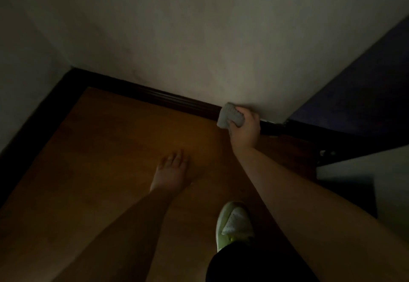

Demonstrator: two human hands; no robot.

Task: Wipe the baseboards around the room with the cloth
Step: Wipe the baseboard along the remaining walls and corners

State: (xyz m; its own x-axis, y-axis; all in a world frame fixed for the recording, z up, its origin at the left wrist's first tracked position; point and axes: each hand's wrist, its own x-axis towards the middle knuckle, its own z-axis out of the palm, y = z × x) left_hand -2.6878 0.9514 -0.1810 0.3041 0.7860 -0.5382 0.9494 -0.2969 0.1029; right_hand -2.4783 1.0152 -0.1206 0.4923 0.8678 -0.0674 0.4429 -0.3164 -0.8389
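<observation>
A dark baseboard point(168, 99) runs along the foot of the pale wall, from the left corner to the right. My right hand point(245, 130) grips a folded grey cloth point(228, 115) and holds it against the baseboard near its right end. My left hand point(173, 170) lies flat on the wooden floor, fingers straight and spread, well short of the wall. The scene is dim.
Another stretch of dark baseboard point(33, 131) follows the left wall down from the corner. A dark blue surface point(354, 95) stands at the right, with a small metal fitting point(324, 153) at its foot. My foot in a light shoe point(235, 222) rests on the orange-brown floor point(110, 149).
</observation>
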